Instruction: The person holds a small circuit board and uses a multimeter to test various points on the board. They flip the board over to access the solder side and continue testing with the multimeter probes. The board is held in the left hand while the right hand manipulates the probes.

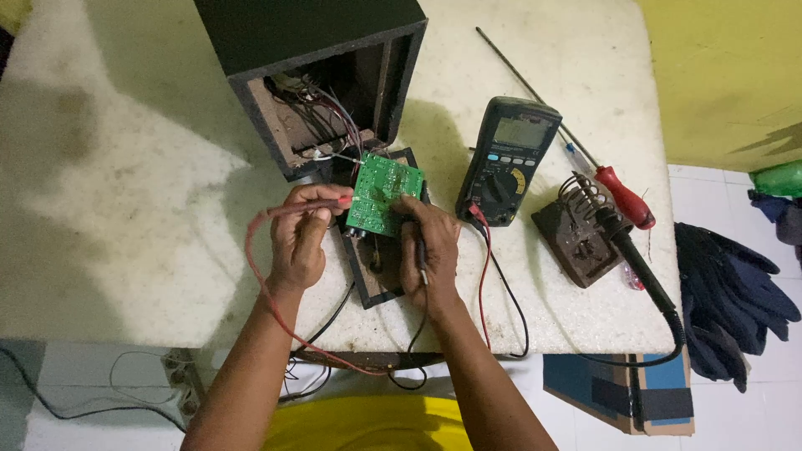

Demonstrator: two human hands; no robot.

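White and stained, the table [125,167] is carrying an opened black speaker box [322,75] at its far edge, with a tangle of coloured wires [322,117] spilling out of the open back. Just in front of the box, a green circuit board [383,194] is standing tilted above a black panel [376,267] that is lying flat on the table.

The left hand [299,238] is curling its fingers [322,200] around a red probe lead [267,276], pressing the probe toward the board's left edge. The right hand [430,246] is closing its fingers around a black probe [421,255], its tip hidden at the board's right side. Both leads are looping down past the near table edge.

Right of the board, a dark digital multimeter [508,159] is lying face up, with red and black leads plugged into its lower end. Further right, a soldering iron [635,259] is resting in a brown coil stand [581,238], and a red-handled screwdriver [622,196] is lying just behind it. Dark gloves [735,301] are lying on the white tiled floor [735,205] beyond the table's right edge.
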